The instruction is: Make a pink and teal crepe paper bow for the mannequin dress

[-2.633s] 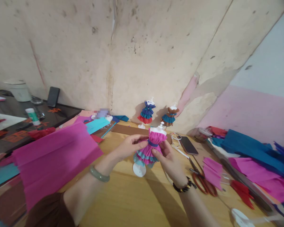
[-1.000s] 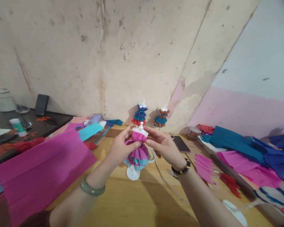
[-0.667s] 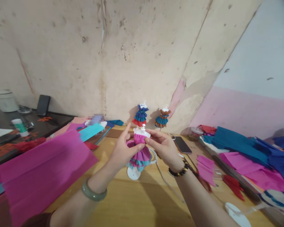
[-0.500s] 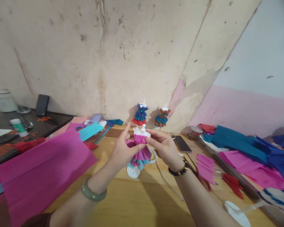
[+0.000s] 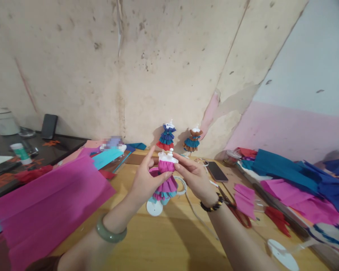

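Observation:
Both hands hold a miniature mannequin (image 5: 167, 156), raised in front of me and a little tilted. It is white at the bust, with a small knob on top and a round white base (image 5: 154, 207) below. A pink crepe-paper dress (image 5: 168, 184) covers it, gathered at the bodice, with pink and light-blue ruffles at the skirt. My left hand (image 5: 147, 175) grips it from the left, thumb across the waist and index finger pointing up. At the right side of the bodice, my right hand (image 5: 193, 177) is closed with thumb and fingers on its edge.
Two dressed mannequins, one blue and red (image 5: 166, 136) and one brown and teal (image 5: 192, 140), stand against the wall. Pink crepe paper (image 5: 53, 203) lies left. Rightward are a phone (image 5: 217, 171), scissors (image 5: 238, 214), a white disc stand (image 5: 282, 255) and heaped coloured paper (image 5: 288, 169).
The mannequin has tilted slightly, its base shifting left and toward me. The pink bodice looks bunched lower and wider, showing more white above. Both hands keep their hold.

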Demonstrator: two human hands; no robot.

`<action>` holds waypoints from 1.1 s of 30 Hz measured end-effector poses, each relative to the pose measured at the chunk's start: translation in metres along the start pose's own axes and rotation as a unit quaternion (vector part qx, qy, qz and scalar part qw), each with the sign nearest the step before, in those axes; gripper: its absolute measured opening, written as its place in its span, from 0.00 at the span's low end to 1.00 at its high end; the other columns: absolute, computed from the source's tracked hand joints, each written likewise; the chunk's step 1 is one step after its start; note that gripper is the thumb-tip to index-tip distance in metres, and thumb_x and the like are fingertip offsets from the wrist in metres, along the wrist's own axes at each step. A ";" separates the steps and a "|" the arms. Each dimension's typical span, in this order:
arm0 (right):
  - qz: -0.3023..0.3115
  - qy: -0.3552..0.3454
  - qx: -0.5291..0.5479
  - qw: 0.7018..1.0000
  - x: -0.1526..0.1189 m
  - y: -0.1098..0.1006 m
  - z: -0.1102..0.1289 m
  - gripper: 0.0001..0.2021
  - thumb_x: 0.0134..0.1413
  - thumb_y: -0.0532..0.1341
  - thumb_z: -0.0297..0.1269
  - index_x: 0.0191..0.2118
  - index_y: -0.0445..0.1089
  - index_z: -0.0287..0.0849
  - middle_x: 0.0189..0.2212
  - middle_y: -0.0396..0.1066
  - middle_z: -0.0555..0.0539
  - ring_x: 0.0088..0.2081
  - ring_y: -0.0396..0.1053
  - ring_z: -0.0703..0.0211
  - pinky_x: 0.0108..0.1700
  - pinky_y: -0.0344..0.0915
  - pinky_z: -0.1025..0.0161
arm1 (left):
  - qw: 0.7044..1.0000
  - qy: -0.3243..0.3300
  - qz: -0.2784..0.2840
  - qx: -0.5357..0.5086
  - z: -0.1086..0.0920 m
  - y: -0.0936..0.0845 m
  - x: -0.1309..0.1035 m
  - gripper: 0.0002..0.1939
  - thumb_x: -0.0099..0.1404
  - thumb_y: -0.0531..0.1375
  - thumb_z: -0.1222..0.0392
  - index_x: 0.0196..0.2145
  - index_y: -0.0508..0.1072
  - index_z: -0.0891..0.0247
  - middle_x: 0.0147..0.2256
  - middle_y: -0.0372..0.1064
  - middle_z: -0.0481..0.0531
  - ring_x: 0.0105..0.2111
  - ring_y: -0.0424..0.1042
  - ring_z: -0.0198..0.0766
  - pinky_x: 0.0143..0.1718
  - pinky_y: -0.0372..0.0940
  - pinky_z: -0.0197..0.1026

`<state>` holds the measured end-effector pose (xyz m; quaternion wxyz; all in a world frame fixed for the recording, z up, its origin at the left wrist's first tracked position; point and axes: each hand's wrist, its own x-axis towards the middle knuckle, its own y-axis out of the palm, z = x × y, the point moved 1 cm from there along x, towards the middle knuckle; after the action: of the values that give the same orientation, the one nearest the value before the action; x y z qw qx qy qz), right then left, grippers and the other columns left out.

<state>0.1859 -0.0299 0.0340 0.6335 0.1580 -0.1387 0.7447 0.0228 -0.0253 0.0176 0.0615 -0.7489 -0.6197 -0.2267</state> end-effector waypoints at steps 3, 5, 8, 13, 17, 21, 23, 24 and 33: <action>-0.022 -0.008 -0.005 1.000 0.001 0.003 0.000 0.18 0.49 0.68 0.44 0.48 0.75 0.52 0.49 0.75 0.49 0.53 0.70 0.48 0.58 0.62 0.46 | 1.000 0.002 -0.008 0.012 0.000 0.000 0.000 0.50 0.54 0.70 0.58 0.66 0.47 0.59 0.48 0.71 0.58 0.45 0.74 0.45 0.47 0.69 0.44; -0.021 -0.008 -0.008 1.000 0.001 0.003 0.001 0.18 0.51 0.68 0.44 0.48 0.75 0.52 0.50 0.75 0.49 0.54 0.69 0.48 0.59 0.62 0.48 | 1.000 0.001 -0.015 0.025 -0.001 0.000 0.000 0.50 0.54 0.70 0.58 0.66 0.47 0.58 0.48 0.71 0.58 0.45 0.74 0.45 0.47 0.69 0.45; -0.005 -0.002 0.033 0.999 0.002 0.001 0.002 0.17 0.56 0.64 0.47 0.50 0.74 0.51 0.53 0.73 0.47 0.53 0.70 0.50 0.57 0.63 0.49 | 0.999 0.002 -0.018 0.028 -0.003 0.001 -0.001 0.50 0.54 0.69 0.58 0.67 0.46 0.57 0.49 0.70 0.58 0.45 0.74 0.45 0.47 0.69 0.45; 0.002 -0.005 0.038 0.999 0.004 -0.001 -0.001 0.18 0.54 0.65 0.45 0.51 0.73 0.52 0.53 0.72 0.47 0.52 0.70 0.52 0.55 0.66 0.52 | 1.000 -0.004 -0.006 -0.003 -0.005 0.001 -0.001 0.50 0.54 0.69 0.60 0.67 0.45 0.59 0.47 0.71 0.58 0.44 0.74 0.44 0.46 0.69 0.44; 0.003 -0.003 0.020 1.000 0.005 0.002 -0.009 0.19 0.50 0.68 0.42 0.50 0.73 0.53 0.45 0.76 0.50 0.48 0.71 0.53 0.52 0.67 0.54 | 0.999 -0.016 -0.005 -0.030 -0.006 0.001 -0.002 0.51 0.54 0.69 0.60 0.67 0.44 0.62 0.44 0.74 0.58 0.43 0.75 0.45 0.45 0.69 0.44; -0.013 0.010 0.063 0.998 0.005 0.005 -0.013 0.19 0.47 0.70 0.41 0.48 0.75 0.52 0.39 0.77 0.50 0.43 0.73 0.55 0.50 0.67 0.53 | 0.999 -0.030 -0.001 -0.040 -0.007 0.000 0.000 0.52 0.52 0.69 0.61 0.67 0.44 0.63 0.43 0.75 0.57 0.43 0.75 0.46 0.44 0.69 0.44; -0.016 0.024 0.083 0.996 0.005 0.007 -0.011 0.20 0.45 0.71 0.42 0.47 0.75 0.51 0.40 0.77 0.49 0.40 0.73 0.55 0.48 0.68 0.53 | 0.998 -0.034 0.001 -0.050 -0.008 -0.001 0.001 0.54 0.51 0.70 0.61 0.67 0.44 0.63 0.41 0.76 0.56 0.43 0.75 0.46 0.44 0.68 0.44; -0.014 0.030 0.095 0.995 0.005 0.008 -0.010 0.21 0.45 0.71 0.44 0.48 0.75 0.51 0.41 0.76 0.49 0.40 0.72 0.56 0.47 0.69 0.54 | 0.997 -0.039 0.003 -0.059 -0.008 -0.002 0.002 0.54 0.50 0.71 0.61 0.67 0.44 0.63 0.40 0.76 0.56 0.43 0.75 0.46 0.44 0.68 0.44; 0.002 0.013 0.124 0.992 0.002 0.013 -0.005 0.23 0.43 0.71 0.45 0.49 0.74 0.53 0.51 0.72 0.47 0.49 0.69 0.52 0.52 0.66 0.53 | 0.977 -0.129 0.003 -0.169 -0.009 -0.009 0.006 0.50 0.51 0.71 0.61 0.66 0.49 0.65 0.41 0.77 0.58 0.43 0.76 0.45 0.44 0.68 0.43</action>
<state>0.1723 -0.0279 0.0299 0.6094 0.2252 -0.0370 0.7593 0.0126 -0.0209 0.0269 -0.1462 -0.7730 -0.5732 -0.2294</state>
